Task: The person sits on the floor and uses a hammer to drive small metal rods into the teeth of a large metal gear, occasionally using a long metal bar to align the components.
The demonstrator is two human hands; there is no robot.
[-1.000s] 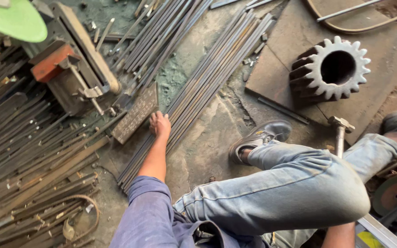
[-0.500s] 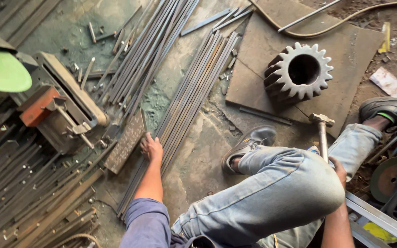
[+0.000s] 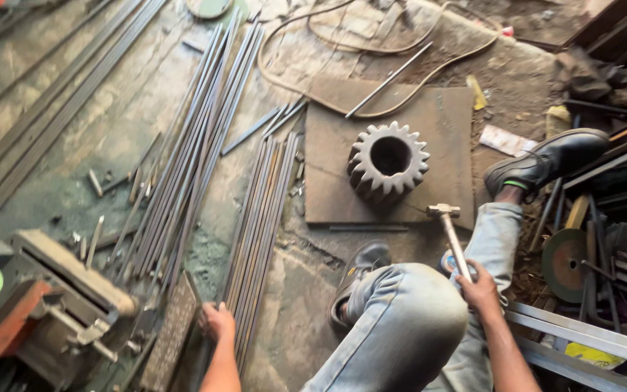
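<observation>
Left hand (image 3: 217,323) closes on the steel rods (image 3: 259,239) at their 6 o'clock end. Right hand (image 3: 479,290) grips hammer (image 3: 453,239), head at 12, near gear (image 3: 388,161), for striking reach.

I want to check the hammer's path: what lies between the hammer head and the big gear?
In the head view, only a bare strip of the flat steel plate lies between the hammer, held in the right hand, and the gear.
</observation>
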